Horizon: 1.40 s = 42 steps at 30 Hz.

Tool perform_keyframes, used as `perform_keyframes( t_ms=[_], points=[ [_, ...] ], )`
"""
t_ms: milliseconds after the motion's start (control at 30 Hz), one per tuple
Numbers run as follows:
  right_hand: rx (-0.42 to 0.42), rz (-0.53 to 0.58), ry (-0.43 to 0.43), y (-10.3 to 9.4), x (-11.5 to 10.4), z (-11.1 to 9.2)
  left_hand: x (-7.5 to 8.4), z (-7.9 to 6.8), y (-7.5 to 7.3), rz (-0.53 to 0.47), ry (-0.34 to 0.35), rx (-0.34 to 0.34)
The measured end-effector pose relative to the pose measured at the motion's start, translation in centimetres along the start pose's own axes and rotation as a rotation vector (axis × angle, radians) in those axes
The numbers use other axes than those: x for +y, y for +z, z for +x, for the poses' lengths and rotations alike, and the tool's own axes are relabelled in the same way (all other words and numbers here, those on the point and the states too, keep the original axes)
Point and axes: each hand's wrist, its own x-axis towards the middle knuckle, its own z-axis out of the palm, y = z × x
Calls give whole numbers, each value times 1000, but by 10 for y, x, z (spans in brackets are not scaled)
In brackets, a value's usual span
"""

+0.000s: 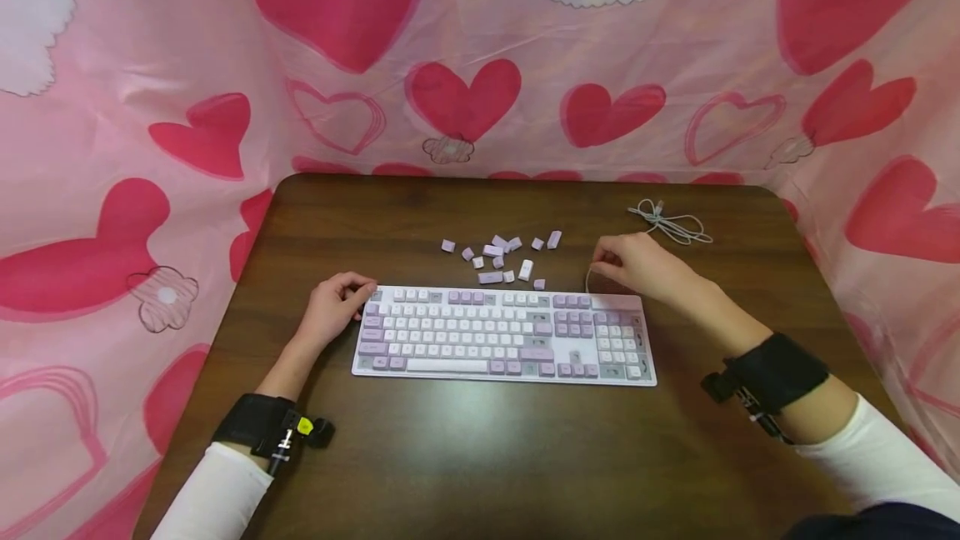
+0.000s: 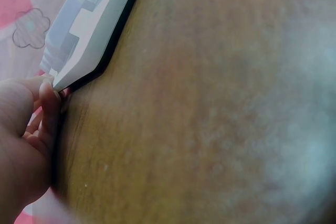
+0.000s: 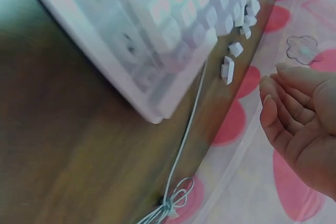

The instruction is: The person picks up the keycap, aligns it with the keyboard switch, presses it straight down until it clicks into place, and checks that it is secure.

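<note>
- The keyboard (image 1: pixel 504 338) lies flat on the brown table (image 1: pixel 450 457). It is long and white.
- The keyboard's frame holds rows of white and light purple keys. Gray gaps (image 1: pixel 641 342) show among them, most of all near its right end.
- Loose keys (image 1: pixel 492 251), mostly purple with a few white, lie in a messy bunch past the keyboard's far edge. Some touch each other, some lie apart.
- The left hand (image 1: pixel 333 302) pinches the keyboard's far left corner with thumb and finger.
- The right hand (image 1: pixel 645 265) is near the keyboard's far right corner. From above it looks like it may have the cord (image 3: pixel 168 203), but the right wrist view shows its fingers loosely bent, with nothing in them.
- That view also shows the cord running from the keyboard's far edge to a tied bundle. From above, the hand hides part of it.
- The left wrist view shows the keyboard's dark underside edge.
- Pink cloth (image 1: pixel 525 40) with red hearts hangs beyond the keyboard.
</note>
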Motion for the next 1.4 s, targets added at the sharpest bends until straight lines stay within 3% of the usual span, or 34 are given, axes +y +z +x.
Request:
perform_keyframes(
  t_ms=[300,600,767,1400],
  points=[
    [-4,15,19,16,6,51,0,-2,0,-2,-1,-3],
    [-34,-63,-259,34,8,84,-1,-3,4,-11,-8,1],
    [-72,-93,-309,42,6,91,0,-4,6,-22,-12,-3],
    [-86,-30,-307,50,12,90,-2,-2,4,-19,-11,7]
  ],
)
